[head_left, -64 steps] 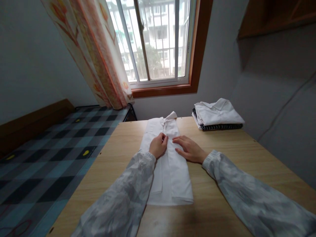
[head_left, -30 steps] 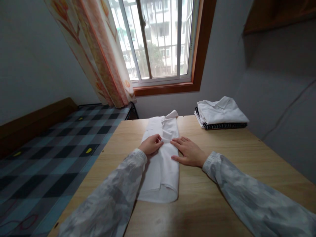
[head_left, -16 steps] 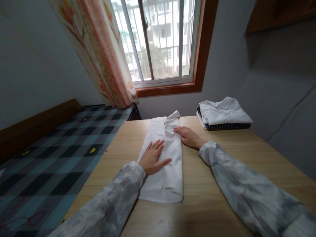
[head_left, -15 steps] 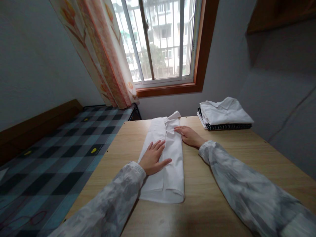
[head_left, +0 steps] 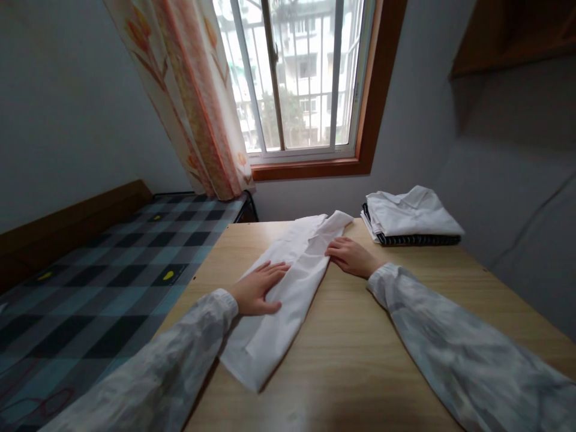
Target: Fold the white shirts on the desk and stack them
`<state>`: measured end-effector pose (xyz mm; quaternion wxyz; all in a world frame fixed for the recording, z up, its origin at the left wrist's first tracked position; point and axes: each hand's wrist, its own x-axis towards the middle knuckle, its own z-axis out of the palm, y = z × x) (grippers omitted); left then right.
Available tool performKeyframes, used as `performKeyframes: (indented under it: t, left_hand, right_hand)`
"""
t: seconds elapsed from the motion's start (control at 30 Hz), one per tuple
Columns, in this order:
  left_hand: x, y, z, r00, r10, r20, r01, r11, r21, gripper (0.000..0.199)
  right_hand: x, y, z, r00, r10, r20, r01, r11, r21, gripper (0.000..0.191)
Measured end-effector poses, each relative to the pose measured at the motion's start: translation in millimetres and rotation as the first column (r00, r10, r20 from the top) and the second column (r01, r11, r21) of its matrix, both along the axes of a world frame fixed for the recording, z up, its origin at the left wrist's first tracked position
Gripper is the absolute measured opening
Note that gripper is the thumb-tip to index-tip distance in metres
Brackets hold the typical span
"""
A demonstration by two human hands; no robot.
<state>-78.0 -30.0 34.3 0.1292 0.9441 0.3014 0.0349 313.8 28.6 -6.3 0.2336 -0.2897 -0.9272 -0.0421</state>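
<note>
A white shirt (head_left: 294,294), folded into a long narrow strip, lies slantwise on the wooden table (head_left: 360,348). Its far end points toward the window and to the right, its near end toward me and to the left. My left hand (head_left: 257,291) rests flat on the cloth near its left edge, fingers stretched and thumb apart. At the right edge of the upper part, my right hand (head_left: 351,257) has its fingers curled onto the fabric and grips it. The fingertips there are partly hidden.
A stack of folded clothes (head_left: 411,213), white on top with black striped cloth beneath, sits at the table's back right corner. To the left is a bed (head_left: 135,288) with a checked cover. A curtain (head_left: 198,120) hangs beside the window (head_left: 306,90).
The shirt has turned on the table: its near end has swung left and its far end right. My left hand has shifted left, and my right hand's fingers have curled at the edge.
</note>
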Motion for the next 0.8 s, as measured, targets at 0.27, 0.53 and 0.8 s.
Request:
performKeyframes:
  t: [0.27,0.53,0.8]
  left_hand:
    - [-34.2,23.6,38.5,0.991,0.008,-0.132,-0.008,1.0,0.004,0.1]
    - [-68.9,27.9,50.6,0.983,0.094,-0.158,-0.079,0.992,0.099,0.074]
    - [-57.2,34.9,40.7,0.919,0.39,-0.048,-0.379,0.912,0.16,0.032]
  right_hand:
    - [-40.5,-43.7,4.0,0.997,0.079,0.01,-0.079,0.997,-0.014,0.029]
    - [-19.8,-65.4,18.2,0.94,-0.095,-0.329,0.07,0.994,-0.085,0.029]
    - [60.2,-50.3,4.7,0.917,-0.353,-0.185,0.289,0.908,-0.303,0.033]
